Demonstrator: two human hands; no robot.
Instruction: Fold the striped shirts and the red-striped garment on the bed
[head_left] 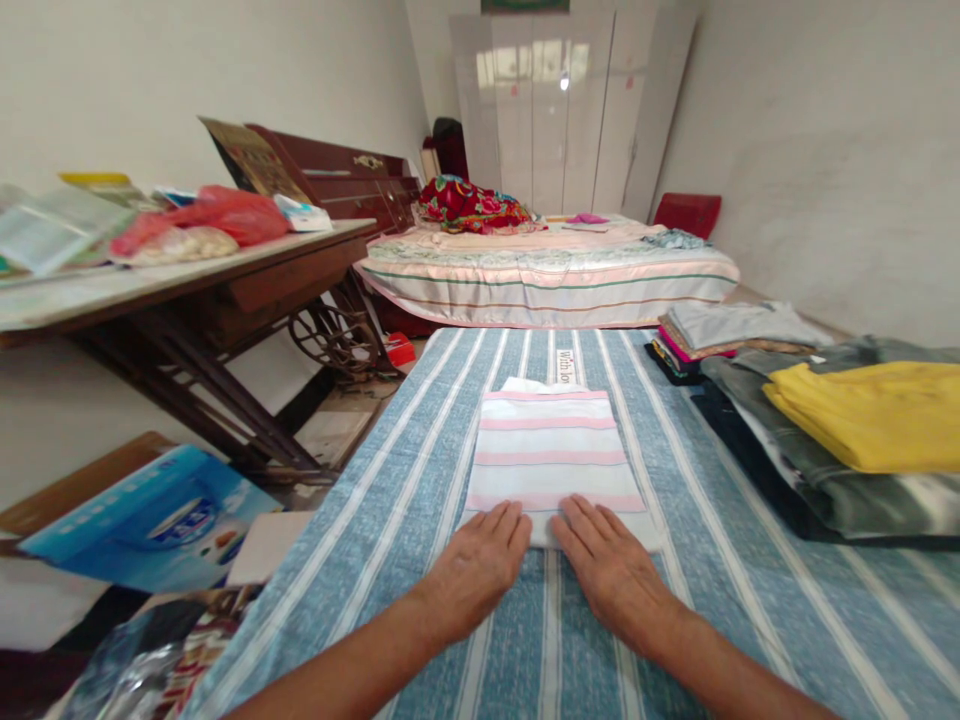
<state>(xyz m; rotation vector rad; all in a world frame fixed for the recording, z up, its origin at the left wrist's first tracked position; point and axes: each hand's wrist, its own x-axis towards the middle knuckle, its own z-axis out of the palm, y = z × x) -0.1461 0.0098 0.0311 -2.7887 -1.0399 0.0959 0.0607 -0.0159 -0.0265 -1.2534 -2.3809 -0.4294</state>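
A folded white garment with pink stripes (553, 455) lies flat on the blue-and-white striped cloth (390, 500) in front of me. My left hand (484, 560) rests on its near left edge, palm down with the fingers stretched forward. On the near edge, a little right of the middle, my right hand (611, 560) lies flat in the same way. A small gap separates the two hands, and neither grips the fabric. The garment's exact kind cannot be made out from its folded shape.
Folded clothes with a yellow one (874, 415) on top are stacked at the right, beside a smaller pile (739, 330). A sewing-machine table (225, 270) holding bags stands at the left. Behind is a bed (555, 280); a blue package (157, 515) lies low left.
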